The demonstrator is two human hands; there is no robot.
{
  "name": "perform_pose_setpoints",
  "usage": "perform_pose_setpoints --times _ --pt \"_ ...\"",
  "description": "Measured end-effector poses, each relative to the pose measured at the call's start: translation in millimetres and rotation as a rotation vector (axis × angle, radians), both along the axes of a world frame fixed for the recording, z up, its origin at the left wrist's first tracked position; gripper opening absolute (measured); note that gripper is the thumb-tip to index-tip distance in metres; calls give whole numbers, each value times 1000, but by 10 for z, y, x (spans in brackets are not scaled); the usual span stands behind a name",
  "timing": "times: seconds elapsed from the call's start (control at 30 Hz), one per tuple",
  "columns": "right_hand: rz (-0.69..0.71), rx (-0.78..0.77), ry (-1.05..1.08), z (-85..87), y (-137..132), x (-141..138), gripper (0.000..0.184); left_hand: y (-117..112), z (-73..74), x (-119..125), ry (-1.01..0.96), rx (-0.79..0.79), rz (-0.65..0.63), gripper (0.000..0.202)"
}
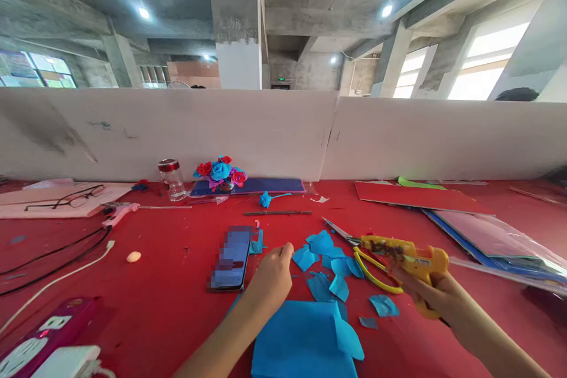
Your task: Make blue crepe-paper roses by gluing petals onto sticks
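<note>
While right hand (447, 298) grips glue gun (410, 251), room left of phone (234, 258), partition (248, 136) beyond

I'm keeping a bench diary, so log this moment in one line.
left hand: curled, contents unclear | right hand: holding glue gun | table: blue paper pieces, scissors, phone | back: paper flowers

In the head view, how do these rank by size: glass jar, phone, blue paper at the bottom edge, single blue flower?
1. Blue paper
2. Phone
3. Glass jar
4. Single blue flower
</note>
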State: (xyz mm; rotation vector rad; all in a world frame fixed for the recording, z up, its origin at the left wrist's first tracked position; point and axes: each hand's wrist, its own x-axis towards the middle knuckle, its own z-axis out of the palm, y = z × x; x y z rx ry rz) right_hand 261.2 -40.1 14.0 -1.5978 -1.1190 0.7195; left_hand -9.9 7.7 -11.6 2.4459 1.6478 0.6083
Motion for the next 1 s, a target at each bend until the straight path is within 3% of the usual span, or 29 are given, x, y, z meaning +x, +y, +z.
perform_pose_setpoints --times 0.1,0.23,0.7,1.0 --pt "159 -103 81 -72 -3 -155 35 -14 0 15 -37 -50 -12 23" --pt "276 -45 -5 -94 12 -261 32 -9 -49 23 -42 -59 -9 23" --pt "173 -13 -331 -180 125 -324 27 -22 -28 32 -1 -40 -40 20" --pt "155 -23 -279 -283 172 -286 23 -30 -59 29 53 -18 -43 31"
